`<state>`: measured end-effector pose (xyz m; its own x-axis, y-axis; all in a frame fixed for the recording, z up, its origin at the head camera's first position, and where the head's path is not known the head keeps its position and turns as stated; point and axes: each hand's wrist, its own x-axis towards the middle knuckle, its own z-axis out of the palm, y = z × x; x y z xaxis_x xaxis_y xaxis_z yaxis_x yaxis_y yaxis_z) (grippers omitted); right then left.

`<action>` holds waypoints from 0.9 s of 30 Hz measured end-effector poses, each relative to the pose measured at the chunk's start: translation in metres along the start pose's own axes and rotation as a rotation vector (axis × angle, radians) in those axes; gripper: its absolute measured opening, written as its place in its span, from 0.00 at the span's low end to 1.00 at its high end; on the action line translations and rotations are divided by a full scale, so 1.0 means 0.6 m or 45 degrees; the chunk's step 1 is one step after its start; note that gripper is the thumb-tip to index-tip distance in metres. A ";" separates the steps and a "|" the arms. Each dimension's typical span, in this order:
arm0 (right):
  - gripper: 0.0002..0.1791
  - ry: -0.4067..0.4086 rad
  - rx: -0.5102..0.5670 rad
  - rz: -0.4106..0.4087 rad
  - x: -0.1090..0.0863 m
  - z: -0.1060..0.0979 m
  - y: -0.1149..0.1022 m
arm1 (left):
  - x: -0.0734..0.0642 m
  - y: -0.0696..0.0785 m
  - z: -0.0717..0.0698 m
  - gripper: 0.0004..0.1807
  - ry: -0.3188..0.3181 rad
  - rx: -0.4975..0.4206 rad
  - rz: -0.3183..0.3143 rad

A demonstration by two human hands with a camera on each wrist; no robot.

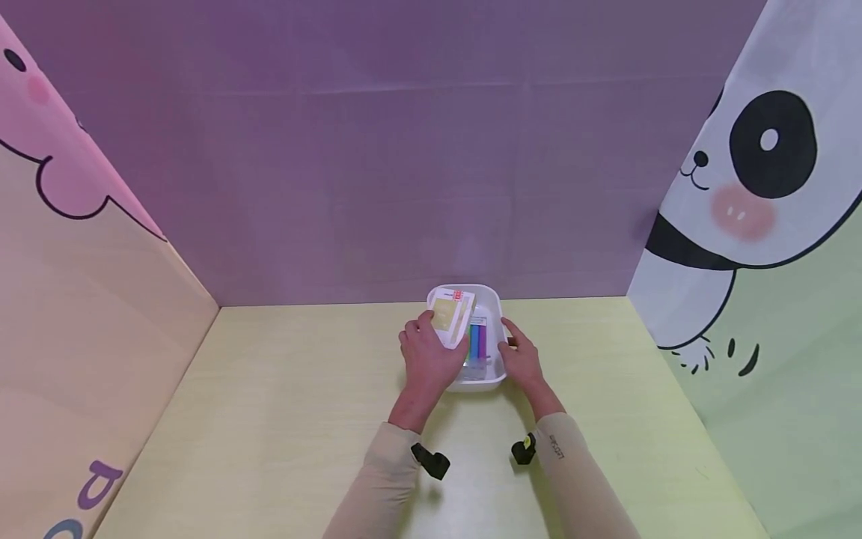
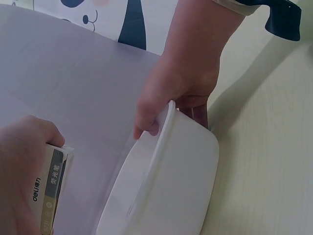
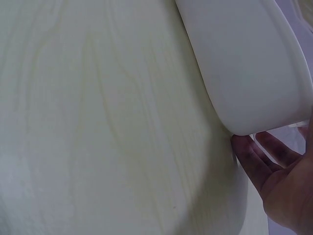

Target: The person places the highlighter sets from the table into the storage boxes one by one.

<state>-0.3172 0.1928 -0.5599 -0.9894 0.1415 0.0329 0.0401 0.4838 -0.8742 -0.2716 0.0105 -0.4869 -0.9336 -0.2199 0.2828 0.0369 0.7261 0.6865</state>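
Note:
My left hand [image 1: 431, 359] grips a small white and yellow highlighter box [image 1: 450, 313], printed "deli" on the side facing the left wrist view. The box is tilted over the left part of a white plastic tub [image 1: 474, 386]. My right hand [image 1: 522, 362] holds the tub's right rim, thumb over the edge on the inside and the other fingers against the outer wall. Inside the tub lies a clear pack of coloured pens [image 1: 478, 344], green, blue and purple; its left side is partly hidden by my left hand and the box.
The tub stands on a pale wooden table [image 1: 283, 419], close to the purple backdrop [image 1: 377, 187] at the far edge. Printed cartoon panels rise on both sides, a pink one [image 1: 87, 172] at left and a panda [image 1: 754, 172] at right. Black straps sit on both wrists.

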 end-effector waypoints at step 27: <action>0.29 0.006 0.012 -0.022 0.002 -0.002 0.002 | -0.001 0.013 0.015 0.43 -0.065 0.034 -0.010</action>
<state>-0.3183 0.1943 -0.5602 -0.9893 0.1372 0.0505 0.0215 0.4784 -0.8779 -0.2739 0.0220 -0.4877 -0.9510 -0.1921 0.2424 0.0210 0.7417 0.6704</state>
